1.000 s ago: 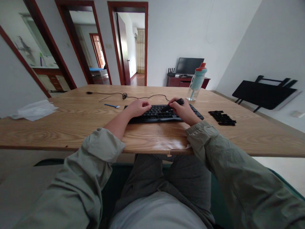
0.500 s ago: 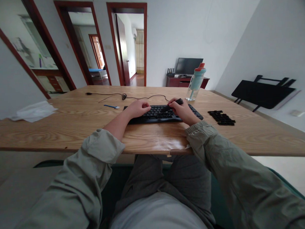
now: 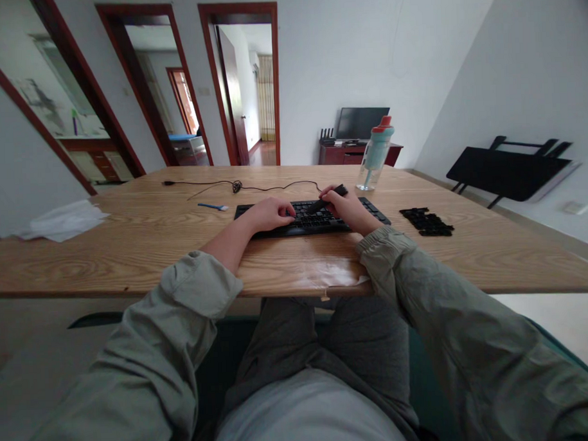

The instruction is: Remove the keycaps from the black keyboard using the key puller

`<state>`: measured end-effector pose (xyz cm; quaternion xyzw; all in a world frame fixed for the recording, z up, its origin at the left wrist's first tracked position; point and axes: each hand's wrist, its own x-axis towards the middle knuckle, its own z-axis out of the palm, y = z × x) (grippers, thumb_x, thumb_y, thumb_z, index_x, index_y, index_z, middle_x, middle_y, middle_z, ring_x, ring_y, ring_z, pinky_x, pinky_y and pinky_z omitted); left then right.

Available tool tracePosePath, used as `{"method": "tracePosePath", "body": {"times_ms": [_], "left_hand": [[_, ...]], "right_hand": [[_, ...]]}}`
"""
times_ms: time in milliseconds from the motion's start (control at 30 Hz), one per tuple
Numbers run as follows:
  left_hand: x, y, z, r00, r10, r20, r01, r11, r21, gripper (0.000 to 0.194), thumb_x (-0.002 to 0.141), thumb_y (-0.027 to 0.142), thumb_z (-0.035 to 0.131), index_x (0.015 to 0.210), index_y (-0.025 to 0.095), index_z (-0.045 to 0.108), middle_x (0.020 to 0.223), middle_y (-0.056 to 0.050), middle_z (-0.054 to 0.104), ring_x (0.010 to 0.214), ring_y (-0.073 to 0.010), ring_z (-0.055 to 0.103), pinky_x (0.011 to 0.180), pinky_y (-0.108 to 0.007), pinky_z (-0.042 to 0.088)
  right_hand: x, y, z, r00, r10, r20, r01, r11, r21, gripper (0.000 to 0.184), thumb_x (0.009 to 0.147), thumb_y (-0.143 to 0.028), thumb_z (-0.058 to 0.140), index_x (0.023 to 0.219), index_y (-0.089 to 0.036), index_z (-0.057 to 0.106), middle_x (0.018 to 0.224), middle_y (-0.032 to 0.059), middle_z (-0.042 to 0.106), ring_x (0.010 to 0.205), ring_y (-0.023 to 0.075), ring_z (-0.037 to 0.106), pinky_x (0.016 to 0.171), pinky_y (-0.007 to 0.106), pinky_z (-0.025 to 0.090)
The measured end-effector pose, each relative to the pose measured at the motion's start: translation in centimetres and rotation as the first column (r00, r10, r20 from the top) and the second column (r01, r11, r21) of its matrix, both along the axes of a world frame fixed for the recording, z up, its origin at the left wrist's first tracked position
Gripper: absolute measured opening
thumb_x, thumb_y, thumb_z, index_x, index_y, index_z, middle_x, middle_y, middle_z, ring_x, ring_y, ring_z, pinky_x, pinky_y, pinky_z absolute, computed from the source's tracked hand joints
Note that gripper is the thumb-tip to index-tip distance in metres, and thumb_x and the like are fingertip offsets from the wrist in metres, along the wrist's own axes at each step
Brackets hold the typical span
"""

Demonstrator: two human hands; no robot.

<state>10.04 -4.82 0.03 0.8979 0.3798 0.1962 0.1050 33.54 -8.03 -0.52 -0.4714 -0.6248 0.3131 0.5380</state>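
A black keyboard lies near the table's front edge, with some of its key spots looking bare. My left hand rests over its left half, fingers curled with thumb and fingertips together. Something small and dark shows at those fingertips, too small to name. My right hand is closed around a black pen-shaped tool, which slants down to the left with its lower end at the keys. To the right of the keyboard lies a patch of loose black keycaps.
A blue brush with pale bristles lies left of the keyboard. Behind it runs the black cable. A clear water bottle stands at the back right. White tissue lies on the wooden table at far left.
The view has shifted slightly. My left hand has turned a little, and its thumb and fingertips now meet lower over the keys. The right hand keeps the tool at nearly the same place.
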Motion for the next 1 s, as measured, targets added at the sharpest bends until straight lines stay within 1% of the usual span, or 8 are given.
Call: {"method": "tracePosePath", "body": {"times_ms": [133,300,400,533,600,667,833,1000], "left_hand": [[0.3,0.0,0.0,0.998,-0.026,-0.051,0.025,1.0,-0.011,0.028,0.08,0.027,0.061,0.101,0.018,0.078,0.073,0.0,0.067,0.063,-0.0121,0.054,0.061,-0.024,0.038],[0.6,-0.2,0.0,0.993,-0.044,-0.113,0.046,0.999,0.019,0.028,0.081,0.028,0.061,0.1,0.019,0.078,0.076,-0.001,0.07,0.066,-0.0128,0.057,0.064,-0.024,0.04],[0.6,-0.2,0.0,0.991,-0.038,-0.131,0.043,0.999,0.034,0.028,0.081,0.028,0.06,0.1,0.02,0.079,0.079,-0.002,0.072,0.068,-0.0137,0.06,0.067,-0.024,0.042],[0.7,-0.5,0.0,0.985,-0.032,-0.171,0.045,0.996,0.072,0.028,0.081,0.027,0.058,0.099,0.022,0.079,0.087,-0.003,0.075,0.072,-0.0162,0.063,0.067,-0.025,0.043],[0.8,-0.8,0.0,0.982,-0.026,-0.189,0.045,0.995,0.093,0.027,0.081,0.027,0.058,0.098,0.023,0.079,0.089,-0.003,0.076,0.075,-0.0171,0.065,0.068,-0.025,0.044],[0.9,-1.0,0.1,0.98,-0.014,-0.2,0.036,0.994,0.107,0.026,0.081,0.028,0.058,0.097,0.023,0.079,0.09,-0.003,0.077,0.078,-0.0174,0.066,0.069,-0.025,0.044],[1.1,-1.3,0.2,0.976,0.013,-0.218,0.016,0.992,0.129,0.025,0.082,0.029,0.058,0.096,0.024,0.078,0.09,-0.003,0.076,0.077,-0.0174,0.065,0.068,-0.025,0.043],[1.1,-1.5,0.2,0.979,0.059,-0.197,-0.025,0.985,0.171,0.024,0.081,0.033,0.061,0.095,0.021,0.076,0.084,-0.004,0.073,0.069,-0.0183,0.061,0.062,-0.028,0.04]], "right_hand": [[0.1,0.2,0.0,1.0,0.009,-0.002,-0.009,1.0,-0.001,0.02,0.07,-0.036,0.059,0.077,-0.018,0.06,0.059,-0.0035,0.048,0.055,0.0116,0.043,0.051,0.026,0.031],[0.1,-0.1,0.1,0.999,0.03,0.021,-0.029,0.999,-0.014,0.019,0.071,-0.035,0.057,0.08,-0.019,0.06,0.06,-0.0033,0.049,0.056,0.0124,0.044,0.051,0.027,0.031],[0.3,-0.8,0.1,0.988,0.091,0.128,-0.097,0.995,0.039,0.015,0.073,-0.031,0.056,0.081,-0.019,0.061,0.06,-0.0035,0.048,0.058,0.0129,0.045,0.055,0.027,0.034],[0.5,-2.4,0.2,0.926,0.102,0.364,-0.184,0.963,0.196,0.012,0.075,-0.026,0.055,0.081,-0.019,0.063,0.071,-0.0003,0.057,0.07,0.0153,0.051,0.067,0.029,0.04],[0.6,-3.0,0.2,0.899,0.097,0.427,-0.218,0.945,0.243,0.012,0.074,-0.024,0.056,0.082,-0.019,0.063,0.079,0.0013,0.061,0.078,0.0174,0.054,0.074,0.03,0.043],[0.6,-3.4,0.3,0.883,0.106,0.457,-0.242,0.938,0.248,0.012,0.073,-0.022,0.057,0.083,-0.02,0.063,0.082,0.002,0.063,0.082,0.0186,0.056,0.078,0.031,0.044],[0.6,-4.4,0.4,0.841,0.146,0.521,-0.298,0.928,0.222,0.015,0.072,-0.021,0.058,0.087,-0.019,0.063,0.083,0.0016,0.064,0.078,0.0175,0.056,0.076,0.03,0.043],[0.2,-5.6,0.1,0.804,0.061,0.591,-0.276,0.92,0.279,0.014,0.077,-0.024,0.061,0.09,-0.019,0.063,0.08,0.0012,0.063,0.072,0.016,0.056,0.072,0.029,0.042]]}}
